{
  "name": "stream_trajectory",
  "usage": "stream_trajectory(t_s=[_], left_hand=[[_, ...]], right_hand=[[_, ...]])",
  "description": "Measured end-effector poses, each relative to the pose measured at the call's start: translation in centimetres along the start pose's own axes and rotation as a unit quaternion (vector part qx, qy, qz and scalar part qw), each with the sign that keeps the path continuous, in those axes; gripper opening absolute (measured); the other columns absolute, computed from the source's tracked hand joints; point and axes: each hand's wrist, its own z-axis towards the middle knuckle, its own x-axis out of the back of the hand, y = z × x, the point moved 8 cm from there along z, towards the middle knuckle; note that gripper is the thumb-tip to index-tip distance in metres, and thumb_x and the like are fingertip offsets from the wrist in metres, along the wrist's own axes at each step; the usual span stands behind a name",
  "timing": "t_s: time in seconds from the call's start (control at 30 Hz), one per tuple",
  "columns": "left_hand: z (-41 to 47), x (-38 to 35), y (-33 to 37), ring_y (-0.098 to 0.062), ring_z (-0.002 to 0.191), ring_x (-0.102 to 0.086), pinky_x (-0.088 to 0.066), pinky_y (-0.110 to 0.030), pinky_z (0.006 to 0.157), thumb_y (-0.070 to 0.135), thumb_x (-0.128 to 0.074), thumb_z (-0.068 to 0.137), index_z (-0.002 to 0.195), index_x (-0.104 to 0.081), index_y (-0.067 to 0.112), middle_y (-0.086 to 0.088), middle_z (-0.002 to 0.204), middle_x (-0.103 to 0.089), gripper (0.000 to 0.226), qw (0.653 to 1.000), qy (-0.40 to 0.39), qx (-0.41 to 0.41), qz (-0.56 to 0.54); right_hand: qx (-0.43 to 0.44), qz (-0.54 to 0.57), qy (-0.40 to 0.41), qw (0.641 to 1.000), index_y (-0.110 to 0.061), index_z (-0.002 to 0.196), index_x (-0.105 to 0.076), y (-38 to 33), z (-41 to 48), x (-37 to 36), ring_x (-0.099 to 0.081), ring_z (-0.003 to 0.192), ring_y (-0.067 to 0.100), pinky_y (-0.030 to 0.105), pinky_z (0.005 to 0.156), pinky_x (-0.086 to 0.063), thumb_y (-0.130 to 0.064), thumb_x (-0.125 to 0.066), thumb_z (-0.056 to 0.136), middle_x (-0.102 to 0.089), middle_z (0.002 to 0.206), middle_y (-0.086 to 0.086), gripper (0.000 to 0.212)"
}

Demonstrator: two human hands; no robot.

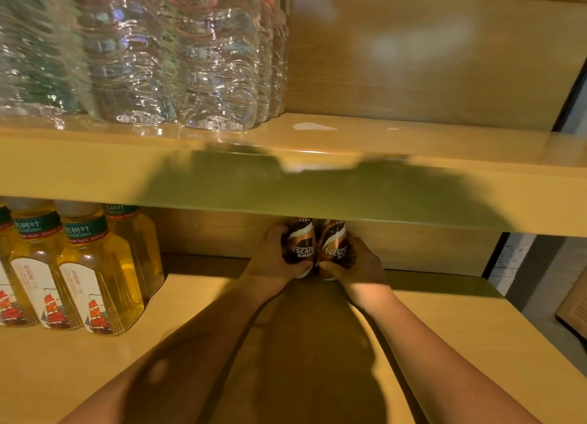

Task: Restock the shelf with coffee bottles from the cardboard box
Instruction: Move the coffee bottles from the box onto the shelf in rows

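Note:
Two brown Nescafe coffee bottles stand side by side at the back of the lower wooden shelf (444, 322), their tops hidden behind the upper shelf's front board. My left hand (273, 258) grips the left coffee bottle (300, 244), fingers curled round its side and thumb across its base. My right hand (359, 263) grips the right coffee bottle (333, 242) in the same way. The two bottles touch each other. The cardboard box is out of view.
Several yellow tea bottles (92, 280) with green-banded labels stand on the lower shelf at the left. Clear water bottles (178, 58) fill the left of the upper shelf (413, 137). A dark floor and a wooden object show past the shelf's right end.

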Motion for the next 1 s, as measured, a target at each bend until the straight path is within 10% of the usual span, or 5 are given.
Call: stream_trajectory(t_s=[0.23, 0.37, 0.47, 0.7, 1.0], left_hand=[[-0.7, 1.5, -1.6, -0.008, 0.125, -0.055, -0.049, -0.034, 0.106, 0.058, -0.093, 0.057, 0.142, -0.048, 0.033, 0.008, 0.143, -0.051, 0.100, 0.995, -0.052, 0.049, 0.064], [-5.6, 3.8, 0.0, -0.020, 0.119, -0.061, -0.048, -0.033, 0.101, 0.076, -0.057, 0.086, 0.126, -0.065, 0.020, 0.001, 0.130, -0.065, 0.069, 0.908, -0.205, 0.163, 0.326], [-9.1, 6.2, 4.8, -0.018, 0.108, -0.061, -0.051, -0.035, 0.097, 0.067, -0.065, 0.084, 0.124, -0.060, 0.019, -0.002, 0.121, -0.065, 0.063, 0.894, -0.177, 0.070, 0.405], [-18.4, 9.5, 10.0, -0.033, 0.157, 0.001, -0.006, -0.058, 0.126, 0.085, -0.059, 0.072, 0.162, 0.000, 0.026, -0.007, 0.171, -0.004, 0.123, 0.852, -0.152, -0.034, 0.500], [-31.6, 15.9, 12.2, -0.036, 0.156, 0.012, 0.000, -0.062, 0.124, 0.090, -0.042, 0.077, 0.162, 0.009, 0.025, -0.011, 0.171, 0.009, 0.119, 0.829, -0.145, -0.098, 0.532]], right_hand=[[-0.132, -0.200, -0.155, 0.958, -0.023, 0.138, -0.056, 0.1, -2.9, -0.3, -0.058, 0.120, 0.015, 0.030, 0.105, -0.044, -0.049, -0.064, 0.093, -0.062, 0.134, -0.003, 0.052], [-0.145, -0.407, -0.180, 0.884, -0.016, 0.111, -0.069, -1.7, -6.2, 2.0, -0.064, 0.110, 0.024, 0.038, 0.099, -0.050, -0.070, -0.030, 0.098, -0.071, 0.114, 0.009, 0.068], [-0.069, -0.454, -0.114, 0.881, -0.017, 0.125, -0.061, -4.8, -8.6, 3.5, -0.060, 0.115, 0.024, 0.042, 0.104, -0.048, -0.074, -0.040, 0.092, -0.066, 0.122, 0.005, 0.070], [0.019, -0.478, -0.117, 0.870, -0.025, 0.161, -0.007, -11.2, -17.3, 4.5, -0.001, 0.156, 0.029, 0.050, 0.126, -0.006, -0.073, -0.040, 0.091, -0.007, 0.169, 0.008, 0.091], [0.037, -0.513, -0.087, 0.853, -0.022, 0.161, -0.001, -20.6, -31.8, 4.0, 0.005, 0.156, 0.031, 0.052, 0.125, -0.004, -0.074, -0.033, 0.092, 0.004, 0.170, 0.010, 0.093]])
